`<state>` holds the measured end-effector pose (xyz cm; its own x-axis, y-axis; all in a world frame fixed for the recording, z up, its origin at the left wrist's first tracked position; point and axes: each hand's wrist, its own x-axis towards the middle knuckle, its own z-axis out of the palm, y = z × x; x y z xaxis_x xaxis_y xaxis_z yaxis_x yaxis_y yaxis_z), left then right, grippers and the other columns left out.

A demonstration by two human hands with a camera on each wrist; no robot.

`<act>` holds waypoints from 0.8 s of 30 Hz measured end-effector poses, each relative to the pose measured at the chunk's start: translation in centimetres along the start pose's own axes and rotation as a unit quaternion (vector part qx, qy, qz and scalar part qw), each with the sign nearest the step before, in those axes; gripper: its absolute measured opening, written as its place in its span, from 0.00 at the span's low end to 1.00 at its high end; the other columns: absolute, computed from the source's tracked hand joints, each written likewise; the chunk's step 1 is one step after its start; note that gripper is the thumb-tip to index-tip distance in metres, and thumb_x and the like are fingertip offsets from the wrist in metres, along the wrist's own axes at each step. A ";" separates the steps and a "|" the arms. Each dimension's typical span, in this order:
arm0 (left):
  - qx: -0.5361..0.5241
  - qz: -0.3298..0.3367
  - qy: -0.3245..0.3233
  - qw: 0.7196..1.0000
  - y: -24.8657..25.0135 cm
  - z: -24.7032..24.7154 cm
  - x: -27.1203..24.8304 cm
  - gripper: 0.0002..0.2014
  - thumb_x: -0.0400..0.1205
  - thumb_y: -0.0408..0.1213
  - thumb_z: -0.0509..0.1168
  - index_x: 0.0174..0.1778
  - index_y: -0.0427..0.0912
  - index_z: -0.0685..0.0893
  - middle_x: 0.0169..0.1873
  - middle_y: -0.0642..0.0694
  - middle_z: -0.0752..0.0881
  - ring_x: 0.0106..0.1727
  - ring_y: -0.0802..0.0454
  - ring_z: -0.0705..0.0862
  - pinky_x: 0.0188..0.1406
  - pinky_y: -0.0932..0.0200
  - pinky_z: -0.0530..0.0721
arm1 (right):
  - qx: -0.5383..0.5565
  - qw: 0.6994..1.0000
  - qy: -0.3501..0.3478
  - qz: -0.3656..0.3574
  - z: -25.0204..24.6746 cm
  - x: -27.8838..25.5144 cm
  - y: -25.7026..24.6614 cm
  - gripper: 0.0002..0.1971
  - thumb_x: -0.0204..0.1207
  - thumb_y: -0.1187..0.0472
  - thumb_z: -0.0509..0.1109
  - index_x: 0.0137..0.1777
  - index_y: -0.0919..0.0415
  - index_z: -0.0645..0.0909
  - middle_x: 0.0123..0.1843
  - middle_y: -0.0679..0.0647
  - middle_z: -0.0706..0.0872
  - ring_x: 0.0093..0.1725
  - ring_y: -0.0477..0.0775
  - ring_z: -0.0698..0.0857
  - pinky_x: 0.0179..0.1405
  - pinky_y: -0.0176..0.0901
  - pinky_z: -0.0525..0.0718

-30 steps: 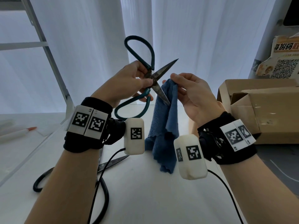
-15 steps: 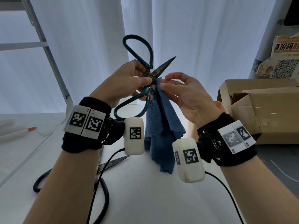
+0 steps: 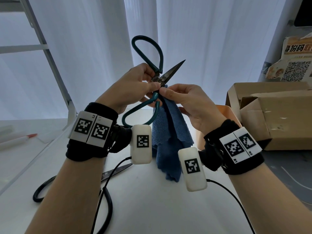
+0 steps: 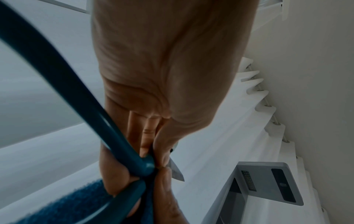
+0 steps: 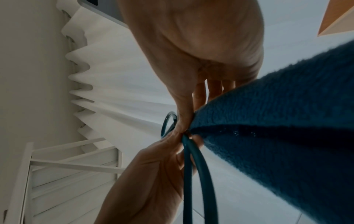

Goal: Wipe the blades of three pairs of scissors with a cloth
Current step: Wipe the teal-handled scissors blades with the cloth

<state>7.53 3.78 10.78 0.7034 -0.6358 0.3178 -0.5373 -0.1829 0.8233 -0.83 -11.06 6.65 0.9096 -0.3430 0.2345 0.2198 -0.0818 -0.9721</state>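
My left hand [image 3: 145, 85] grips the teal-handled scissors [image 3: 152, 53] near the pivot and holds them spread open in the air. One dark blade [image 3: 173, 70] points up to the right. The lower blade is hidden under the blue cloth [image 3: 170, 132], which my right hand [image 3: 166, 92] pinches around it close to the pivot; the rest of the cloth hangs down. The left wrist view shows a teal handle [image 4: 80, 109] and a blade tip [image 4: 177, 172]. In the right wrist view the cloth [image 5: 277, 128] and handle [image 5: 193, 166] fill the frame. A black-handled pair of scissors [image 3: 50, 186] lies on the table below my left arm.
A white table [image 3: 152, 208] lies below. Open cardboard boxes [image 3: 273, 115] stand at the right, and a white pen with a red tip [image 3: 18, 141] lies at the left. A metal frame [image 3: 50, 56] leans at the left in front of white curtains.
My right hand has slid the cloth up the lower blade toward the pivot, so that blade is now covered. The scissors have risen slightly.
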 end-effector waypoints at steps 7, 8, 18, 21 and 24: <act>0.006 -0.008 0.028 1.000 -0.1 -0.3 0.1 0.10 0.86 0.29 0.67 0.62 0.35 0.77 0.60 0.34 0.83 0.41 0.37 0.92 0.34 0.52 0.90 | 0.012 0.999 -0.042 0.016 -0.6 0.3 -0.1 0.09 0.77 0.67 0.75 0.57 0.66 0.88 0.50 0.58 0.91 0.48 0.50 0.89 0.47 0.38 0.86; 0.007 -0.008 0.026 1.000 -0.1 -0.3 0.1 0.10 0.86 0.29 0.67 0.62 0.35 0.77 0.59 0.34 0.83 0.41 0.37 0.92 0.34 0.52 0.90 | 0.009 0.999 -0.046 0.017 -0.6 0.3 -0.1 0.08 0.77 0.67 0.75 0.55 0.65 0.88 0.49 0.56 0.91 0.48 0.49 0.89 0.48 0.39 0.87; 0.002 0.000 0.003 1.000 0.1 0.2 0.1 0.11 0.87 0.30 0.65 0.64 0.35 0.76 0.59 0.37 0.84 0.34 0.48 0.91 0.32 0.58 0.88 | -0.011 0.999 -0.035 0.001 0.1 0.0 -0.1 0.11 0.76 0.58 0.77 0.36 0.57 0.79 0.43 0.56 0.86 0.38 0.45 0.85 0.33 0.28 0.81; -0.003 -0.003 -0.001 1.000 0.1 0.3 0.0 0.11 0.87 0.29 0.65 0.64 0.34 0.76 0.59 0.37 0.84 0.32 0.49 0.91 0.31 0.59 0.88 | -0.024 0.999 -0.035 0.008 0.1 0.0 -0.1 0.10 0.78 0.57 0.76 0.39 0.59 0.80 0.45 0.56 0.86 0.41 0.46 0.84 0.32 0.27 0.80; 0.007 -0.004 -0.003 1.000 -0.1 0.4 0.1 0.11 0.86 0.29 0.66 0.63 0.35 0.77 0.58 0.36 0.83 0.33 0.47 0.91 0.32 0.54 0.90 | -0.020 0.998 -0.052 0.019 0.0 0.1 -0.3 0.03 0.80 0.63 0.73 0.48 0.62 0.82 0.45 0.55 0.87 0.44 0.47 0.85 0.35 0.28 0.83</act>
<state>7.40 3.44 10.56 0.7049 -0.6387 0.3086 -0.5385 -0.1987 0.8189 -0.84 -11.05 6.95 0.9492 -0.2478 0.1939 0.1719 -0.1075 -0.9792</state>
